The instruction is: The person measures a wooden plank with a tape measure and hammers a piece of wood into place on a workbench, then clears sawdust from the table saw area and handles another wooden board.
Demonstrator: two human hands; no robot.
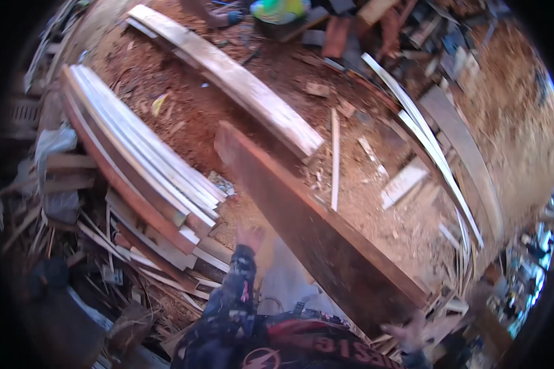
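A long reddish-brown wooden plank [314, 234] stands on its narrow edge in front of me, running from the middle of the view to the lower right. My right hand [407, 333] is at its near end, with the fingers against the wood and partly blurred. My left hand [250, 237] is off the plank, to its left, with the fingers stretched out and nothing in them. Left of that hand is a stack of long boards [144, 147], pale on top and reddish at the side. Beyond the plank lies a thick pale beam [228, 77].
Wood scraps and offcuts [351, 37] are heaped at the far side. Thin pale strips [412, 126] and a grey board [461, 141] lie to the right. A short pale block [404, 182] rests on the sawdust-covered ground. Loose slats [135, 264] clutter the left, beside clear plastic [58, 144].
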